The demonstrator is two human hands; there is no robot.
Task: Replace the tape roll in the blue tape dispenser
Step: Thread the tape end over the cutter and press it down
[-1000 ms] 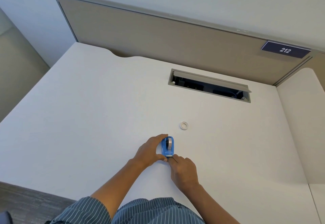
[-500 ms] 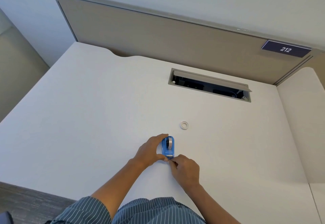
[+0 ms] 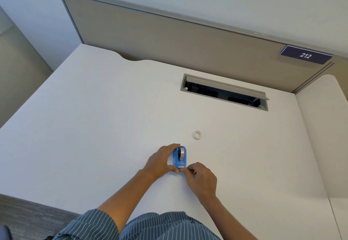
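Observation:
The blue tape dispenser [image 3: 180, 157] stands on the white desk [image 3: 94, 126] with a roll of tape seated in it. My left hand [image 3: 160, 161] wraps its left side, fingers over the far end and thumb at the near end. My right hand [image 3: 200, 178] has its fingertips pinched together at the dispenser's near cutter end; whether a tape end is between them is too small to tell. A small white ring, an empty tape core [image 3: 197, 134], lies flat on the desk a little beyond and to the right of the dispenser.
An open cable hatch [image 3: 224, 92] is sunk into the desk further back. A beige partition [image 3: 169, 38] with a "212" plate [image 3: 306, 55] closes the far edge. A second desk [image 3: 327, 136] adjoins on the right.
My right hand has drawn back slightly toward me from the dispenser's cutter end. The left hand and the dispenser have stayed in place.

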